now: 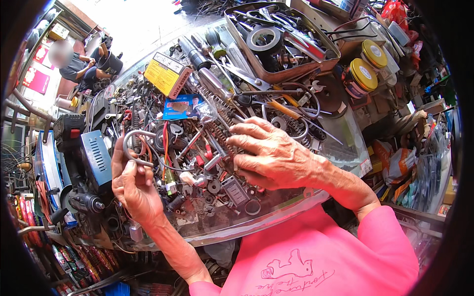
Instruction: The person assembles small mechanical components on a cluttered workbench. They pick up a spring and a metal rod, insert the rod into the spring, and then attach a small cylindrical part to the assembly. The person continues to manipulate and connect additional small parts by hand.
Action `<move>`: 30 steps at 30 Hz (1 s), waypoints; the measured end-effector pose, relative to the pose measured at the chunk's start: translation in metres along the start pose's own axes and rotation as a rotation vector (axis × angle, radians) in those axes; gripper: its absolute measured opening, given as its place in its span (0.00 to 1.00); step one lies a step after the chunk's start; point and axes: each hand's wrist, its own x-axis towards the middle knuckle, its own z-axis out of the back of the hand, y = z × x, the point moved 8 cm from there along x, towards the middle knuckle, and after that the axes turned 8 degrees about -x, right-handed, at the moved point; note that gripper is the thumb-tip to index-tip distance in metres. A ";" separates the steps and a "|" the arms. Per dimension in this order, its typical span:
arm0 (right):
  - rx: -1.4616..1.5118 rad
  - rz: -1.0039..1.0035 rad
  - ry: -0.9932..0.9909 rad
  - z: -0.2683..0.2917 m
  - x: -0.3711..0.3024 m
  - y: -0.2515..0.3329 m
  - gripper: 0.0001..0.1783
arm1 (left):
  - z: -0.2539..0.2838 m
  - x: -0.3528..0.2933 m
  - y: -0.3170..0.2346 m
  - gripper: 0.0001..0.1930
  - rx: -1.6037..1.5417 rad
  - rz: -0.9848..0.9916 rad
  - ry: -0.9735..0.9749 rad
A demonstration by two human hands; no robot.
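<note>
Pinching a bent grey rod (125, 143) between thumb and fingers, the left hand (137, 190) holds it above the cluttered bench (353, 143), legs running crosswise, ends pointing right; the right hand (271, 155), palm down, fingers half-curled, covers loose parts (214, 186), its grip unclear.

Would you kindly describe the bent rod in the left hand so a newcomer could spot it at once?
Start at the glass-topped table, heaped with hardware, and find the left hand at its left side. Between thumb and fingers is the bent rod, smooth and grey. Its U shape, opening to the right, sets it apart from the small loose parts nearby.
</note>
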 end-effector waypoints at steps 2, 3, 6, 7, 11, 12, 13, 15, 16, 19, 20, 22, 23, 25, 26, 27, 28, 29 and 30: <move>-0.083 -0.033 -0.008 0.005 0.001 -0.005 0.10 | -0.005 -0.002 0.006 0.23 -0.062 0.066 -0.003; -0.033 -0.058 -0.016 0.005 -0.001 -0.010 0.09 | -0.007 -0.003 0.009 0.22 -0.093 0.097 -0.005; -0.046 -0.081 0.006 0.011 0.000 -0.014 0.09 | -0.009 -0.003 0.015 0.18 -0.182 0.142 0.054; -0.040 -0.090 0.003 0.012 0.000 -0.016 0.09 | -0.011 -0.003 0.016 0.18 -0.204 0.150 0.070; -0.021 -0.103 -0.021 0.013 -0.002 -0.020 0.10 | -0.020 -0.008 0.023 0.15 -0.346 0.230 0.097; -0.027 -0.092 -0.035 0.013 -0.001 -0.017 0.10 | -0.023 -0.010 0.025 0.15 -0.340 0.243 0.118; -0.033 -0.081 -0.050 0.014 -0.001 -0.016 0.10 | -0.026 -0.011 0.026 0.15 -0.320 0.244 0.146; 0.001 -0.076 -0.094 0.016 -0.001 -0.013 0.17 | -0.033 -0.015 0.026 0.15 -0.277 0.246 0.197; 0.046 -0.100 -0.129 0.017 -0.001 -0.011 0.20 | -0.039 -0.018 0.024 0.14 -0.213 0.232 0.233; 0.125 -0.114 -0.192 0.020 -0.001 -0.006 0.36 | -0.062 -0.030 0.020 0.11 0.038 0.159 0.438; 0.139 -0.112 -0.197 0.021 0.000 -0.004 0.37 | -0.070 -0.035 0.022 0.10 0.059 0.163 0.526; 0.151 -0.077 -0.221 0.019 0.001 -0.002 0.38 | -0.083 -0.047 0.029 0.11 0.149 0.216 0.586; 0.152 -0.051 -0.250 0.021 0.002 0.001 0.36 | -0.090 -0.051 0.034 0.12 0.182 0.247 0.607; 0.192 -0.023 -0.249 0.012 -0.003 -0.001 0.30 | -0.102 -0.053 0.044 0.11 0.382 0.232 0.695; 0.191 -0.047 -0.251 0.011 -0.003 -0.002 0.23 | -0.108 -0.053 0.044 0.11 0.411 0.172 0.713; 0.148 -0.071 -0.281 0.014 -0.004 -0.005 0.22 | -0.114 -0.052 0.045 0.11 0.439 0.112 0.730; 0.104 -0.096 -0.311 0.018 -0.004 -0.010 0.20 | -0.121 -0.049 0.040 0.11 0.442 0.030 0.675; 0.060 -0.122 -0.343 0.022 -0.005 -0.016 0.19 | -0.119 -0.046 0.045 0.11 0.347 0.091 0.503; 0.008 -0.183 -0.388 0.033 -0.003 -0.024 0.15 | -0.122 -0.045 0.044 0.10 0.486 0.021 0.505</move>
